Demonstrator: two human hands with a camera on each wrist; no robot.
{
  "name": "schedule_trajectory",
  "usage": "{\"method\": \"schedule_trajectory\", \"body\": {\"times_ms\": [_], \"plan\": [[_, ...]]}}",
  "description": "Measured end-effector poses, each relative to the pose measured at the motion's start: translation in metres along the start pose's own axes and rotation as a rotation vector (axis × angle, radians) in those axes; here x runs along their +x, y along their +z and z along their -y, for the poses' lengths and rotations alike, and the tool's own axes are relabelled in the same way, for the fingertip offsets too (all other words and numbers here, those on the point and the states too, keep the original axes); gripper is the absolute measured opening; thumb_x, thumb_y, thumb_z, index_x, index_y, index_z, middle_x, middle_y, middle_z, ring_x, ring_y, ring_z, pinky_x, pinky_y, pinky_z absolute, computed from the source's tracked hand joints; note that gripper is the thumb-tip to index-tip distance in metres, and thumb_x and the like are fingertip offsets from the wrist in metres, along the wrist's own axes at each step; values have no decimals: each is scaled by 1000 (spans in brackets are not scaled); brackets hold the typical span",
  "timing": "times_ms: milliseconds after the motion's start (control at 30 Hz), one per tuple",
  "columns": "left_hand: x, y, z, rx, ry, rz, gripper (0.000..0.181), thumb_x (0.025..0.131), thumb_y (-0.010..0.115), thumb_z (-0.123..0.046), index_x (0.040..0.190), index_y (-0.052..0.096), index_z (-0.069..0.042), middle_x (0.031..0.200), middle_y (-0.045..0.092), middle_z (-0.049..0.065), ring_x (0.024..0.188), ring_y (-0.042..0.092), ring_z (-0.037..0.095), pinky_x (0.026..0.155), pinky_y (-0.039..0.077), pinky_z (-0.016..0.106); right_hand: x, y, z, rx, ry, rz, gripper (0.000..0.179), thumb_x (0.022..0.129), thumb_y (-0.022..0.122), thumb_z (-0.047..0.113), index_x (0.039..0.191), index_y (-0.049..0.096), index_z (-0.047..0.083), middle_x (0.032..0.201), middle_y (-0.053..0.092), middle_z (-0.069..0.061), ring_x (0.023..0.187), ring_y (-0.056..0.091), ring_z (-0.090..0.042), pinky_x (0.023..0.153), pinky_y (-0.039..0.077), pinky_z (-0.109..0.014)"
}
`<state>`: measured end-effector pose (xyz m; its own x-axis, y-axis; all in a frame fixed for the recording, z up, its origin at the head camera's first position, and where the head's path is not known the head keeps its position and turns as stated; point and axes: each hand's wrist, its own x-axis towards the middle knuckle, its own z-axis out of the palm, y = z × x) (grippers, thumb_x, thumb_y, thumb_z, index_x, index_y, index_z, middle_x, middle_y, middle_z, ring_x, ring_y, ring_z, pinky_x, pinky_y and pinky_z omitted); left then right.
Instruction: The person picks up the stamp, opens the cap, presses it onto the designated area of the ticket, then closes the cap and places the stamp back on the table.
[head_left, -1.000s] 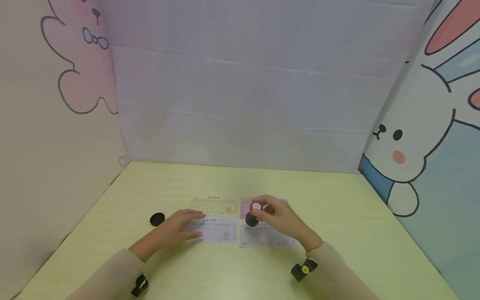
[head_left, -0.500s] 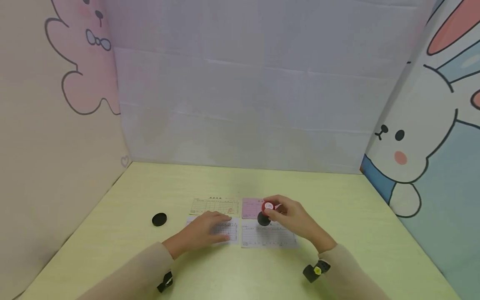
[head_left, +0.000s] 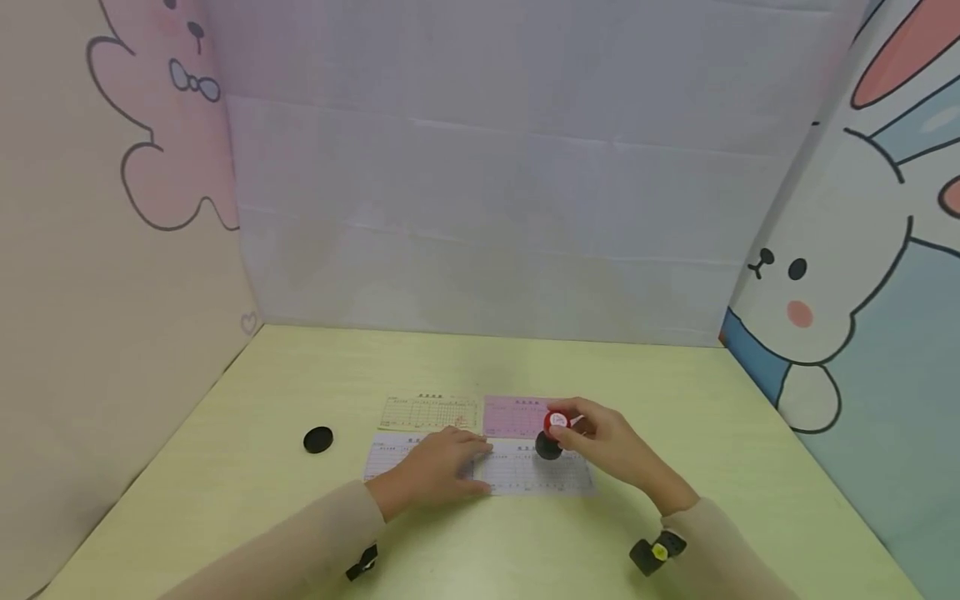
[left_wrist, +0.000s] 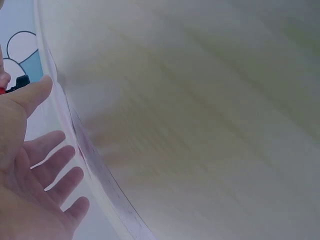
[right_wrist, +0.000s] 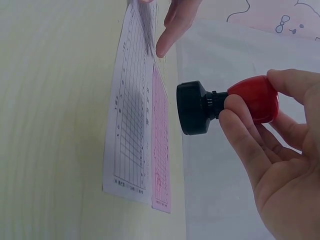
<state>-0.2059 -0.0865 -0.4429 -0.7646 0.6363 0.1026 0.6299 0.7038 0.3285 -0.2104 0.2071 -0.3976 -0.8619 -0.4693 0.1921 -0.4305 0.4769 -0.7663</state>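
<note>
Four printed forms lie in a two-by-two block on the pale yellow surface in front of me: a yellowish form far left, a pink form far right, a white form near left and a second white form near right. Through the right wrist camera I see a stamp with a glossy red handle and a black round base. The right hand has its grip pinching that red handle between thumb and fingers. From the head view, the base sits over the far edge of the near-right form, next to the pink one; from the wrist I see a gap, so it hangs in the air, facing the paper.

The left hand has its grip spread, fingers loose and parted, reaching across the near-left form with its tips by the left edge of the near-right one. I cannot tell whether they touch the paper. Small red marks show near the right end of the yellowish form. A black disc lies by itself to the left of the forms. Both arms have beige sleeves. A cartoon rabbit covers part of the right wall, and a pink cartoon figure the left.
</note>
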Motion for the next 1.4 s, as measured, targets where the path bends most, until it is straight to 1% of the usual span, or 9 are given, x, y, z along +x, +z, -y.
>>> {"method": "schedule_trajectory", "body": {"times_ms": [67,167,333,467,700,900,1033,1167,1400], "plan": [[2,2,-2,28,-1,7,62,89,73,-48,136,62,-9,140,58,7,133,50,28,114,32,50,-3,-2,-3,-4,6,-1,40,98,69,24,134,61,8,107,68,-2,84,66,-18,74,56,-28],[4,3,-6,51,2,4,62,89,72,-49,135,62,-8,140,59,7,132,51,27,116,30,48,-7,-4,-6,-20,22,-6,39,98,68,26,132,62,9,106,68,-1,85,67,-16,74,56,-28],[5,4,-10,102,19,-21,60,89,73,-49,132,65,-8,136,61,8,128,55,26,113,36,46,-14,-8,-8,-26,32,-14,40,98,68,27,131,62,6,106,69,-3,83,68,-13,72,56,-28],[5,6,-11,138,19,-21,58,89,72,-49,130,66,-9,135,62,7,126,56,26,110,40,44,-19,-11,-9,-40,51,-23,40,98,69,27,130,62,6,106,68,-2,83,67,-13,72,55,-27],[7,6,-11,136,1,15,56,90,73,-47,131,66,-9,137,61,7,128,54,25,111,39,43,-24,-14,-14,-29,75,-11,41,98,67,27,132,61,5,106,69,-3,83,67,-14,73,56,-27],[9,6,-10,129,0,28,56,90,73,-46,131,66,-9,138,60,8,128,54,25,110,40,43,-27,-13,-20,-11,109,29,45,99,66,28,134,59,0,106,68,-3,86,65,-17,73,55,-26],[11,8,-9,127,4,29,56,89,73,-46,131,66,-10,138,60,8,128,54,26,109,42,43,-28,-13,-20,-11,114,33,46,99,66,29,135,59,0,107,69,-3,87,65,-20,73,55,-26],[12,10,-8,127,-4,41,57,89,73,-47,132,65,-10,139,59,7,130,53,25,111,38,44,-30,-13,-20,-2,127,39,47,99,66,28,136,58,-1,108,69,-3,87,64,-21,73,54,-25],[12,7,-11,127,-17,45,57,89,74,-46,132,65,-10,139,59,7,127,54,25,107,43,41,-33,-12,-23,17,121,51,46,99,66,27,136,58,0,108,69,-4,86,65,-19,72,53,-25]]}}
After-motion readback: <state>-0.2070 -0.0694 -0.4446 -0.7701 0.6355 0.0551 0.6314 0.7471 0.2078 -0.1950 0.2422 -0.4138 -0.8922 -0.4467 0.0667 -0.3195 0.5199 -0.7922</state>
